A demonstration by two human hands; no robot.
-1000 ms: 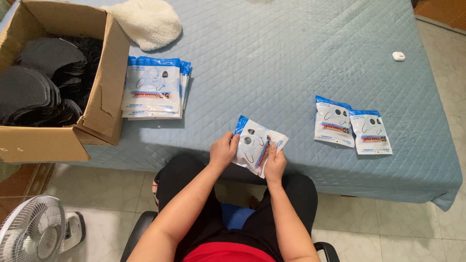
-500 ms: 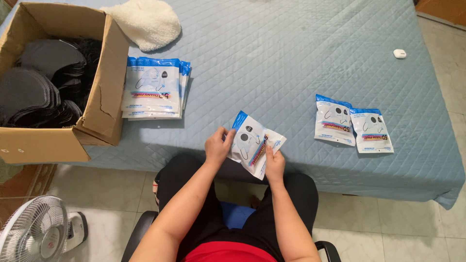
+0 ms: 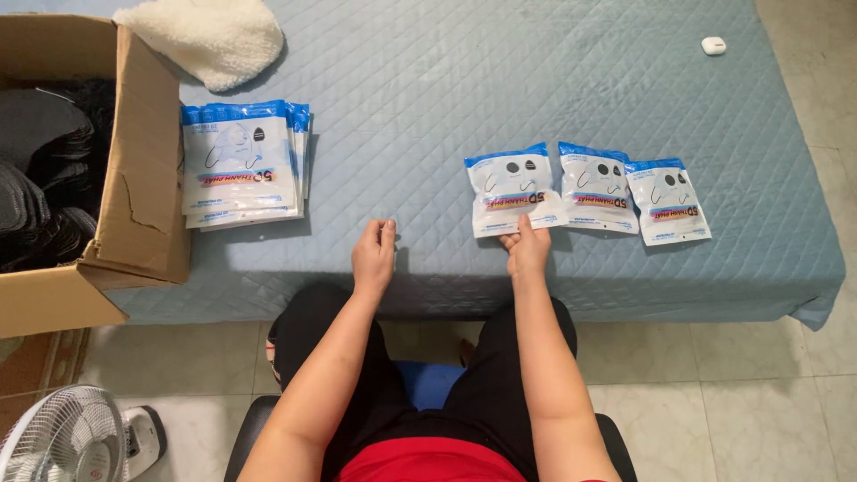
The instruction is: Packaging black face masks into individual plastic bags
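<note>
Three flat mask packets in a row, mid-right of frame, on the blue quilted bed (image 3: 536, 98). Leftmost packet (image 3: 513, 189): white w/ blue top strip, lying flat, near the bed's front edge. Right hand (image 3: 527, 250) touches its lower edge w/ fingertips; grip not closed round it, fingers resting on the packet, packet bearing on the bed. Middle packet (image 3: 596, 187) just beside it, edges touching or slightly overlapping; third packet (image 3: 668, 201) overlaps the middle one's right side, tilted a little.

Left hand (image 3: 373, 256) at centre frame, on the bed's front edge, well apart from the packets; grip released, fingers loosely together, nothing in it.

Left of centre: stack of same-type packets (image 3: 241, 162), larger in look, several deep, fanned slightly at right edge. Just beside it, far left: open cardboard box (image 3: 143, 205), dark masks (image 3: 45, 178) piled inside. Upper left: white fleecy cloth (image 3: 205, 36) on the bed. Upper right: small white case (image 3: 712, 45), alone.

Lower left, on tiled floor: white fan (image 3: 62, 442). Person seated, dark trousers, red top, at bottom centre.
</note>
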